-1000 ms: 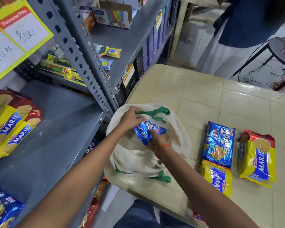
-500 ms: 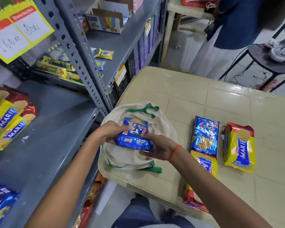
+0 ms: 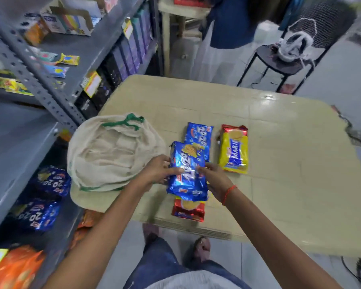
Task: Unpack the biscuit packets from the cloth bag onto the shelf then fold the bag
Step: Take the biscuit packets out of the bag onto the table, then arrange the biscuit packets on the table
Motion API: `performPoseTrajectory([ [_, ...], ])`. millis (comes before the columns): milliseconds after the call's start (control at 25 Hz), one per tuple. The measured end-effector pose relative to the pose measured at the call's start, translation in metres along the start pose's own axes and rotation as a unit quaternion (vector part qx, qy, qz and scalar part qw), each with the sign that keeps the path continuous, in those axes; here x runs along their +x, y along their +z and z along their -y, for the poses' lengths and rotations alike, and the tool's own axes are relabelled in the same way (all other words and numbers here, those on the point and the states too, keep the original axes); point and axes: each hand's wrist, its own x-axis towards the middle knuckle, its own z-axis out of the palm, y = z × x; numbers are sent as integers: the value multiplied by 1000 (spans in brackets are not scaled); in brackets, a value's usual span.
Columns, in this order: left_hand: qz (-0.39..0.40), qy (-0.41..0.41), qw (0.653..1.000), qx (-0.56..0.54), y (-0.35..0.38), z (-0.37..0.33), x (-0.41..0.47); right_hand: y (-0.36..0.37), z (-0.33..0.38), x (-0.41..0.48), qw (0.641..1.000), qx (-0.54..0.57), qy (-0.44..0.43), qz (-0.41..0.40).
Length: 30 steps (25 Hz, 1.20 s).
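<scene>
Just right of the cloth bag [image 3: 113,153], we grasp a blue biscuit packet [image 3: 187,172] between left hand [image 3: 156,171] and right hand [image 3: 214,180], steadying both sides, likely to lay it with the other packets.

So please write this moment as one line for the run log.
step: unpacking | both hands, left hand, right hand: hold blue packet over table | cloth bag: open, unfolded
</scene>
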Motion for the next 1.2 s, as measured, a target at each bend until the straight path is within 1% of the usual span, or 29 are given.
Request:
performPoseTrajectory([
  [120, 43, 29, 998, 41, 79, 17, 9, -62, -26, -6, 995, -42, -35, -83],
  [200, 72, 38, 993, 89, 127, 28, 13, -96, -44, -13, 988, -49, -24, -142],
  [280, 102, 27, 986, 129, 160, 34, 15, -121, -61, -14, 981, -67, 0, -184],
  [360, 117, 10, 985, 129, 180, 36, 20, -135, -78, -9, 974, -97, 11, -205],
  [440, 126, -10, 986, 113, 187, 39, 26, -138, -88, -3, 971, -118, 16, -206],
  [520, 120, -21, 985, 123, 188, 42, 32, -138, -93, 3, 969, -141, 26, -203],
  [560, 112, -22, 983, 141, 187, 44, 33, -136, -91, 2, 962, -175, 30, -208],
  [640, 70, 6, 981, 180, 182, 44, 31, -129, -86, 1, 934, -266, 36, -235],
  [680, 37, 32, 979, 198, 178, 44, 29, -123, -83, -2, 915, -310, 17, -259],
  [720, -2, 61, 975, 212, 173, 44, 27, -118, -79, -5, 900, -334, -24, -278],
  [760, -46, 92, 970, 219, 164, 44, 25, -110, -74, -8, 895, -340, -80, -279],
  [800, -97, 121, 960, 232, 153, 46, 26, -99, -68, -8, 902, -328, -126, -252],
  [840, -155, 142, 943, 258, 140, 47, 27, -86, -61, -6, 920, -305, -135, -204],
  [880, -207, 136, 925, 288, 125, 51, 32, -73, -56, -2, 939, -289, -116, -147],
  [920, -242, 94, 914, 311, 110, 54, 36, -61, -53, 5, 950, -284, -81, -96],
  [960, -247, 22, 917, 312, 97, 56, 39, -49, -52, 12, 951, -299, -47, -57],
  [1000, -227, -45, 930, 286, 87, 59, 41, -38, -53, 17, 948, -317, -14, -32],
  [1040, -186, -89, 946, 250, 80, 62, 43, -30, -56, 21, 945, -327, 4, -25],
  [1080, -140, -100, 963, 209, 79, 64, 42, -24, -61, 22, 948, -316, 15, -30],
  [1120, -113, -94, 973, 178, 77, 66, 40, -21, -64, 21, 955, -294, 22, -39],
  [1200, -98, -76, 981, 152, 75, 65, 34, -18, -62, 17, 961, -274, 16, -48],
])
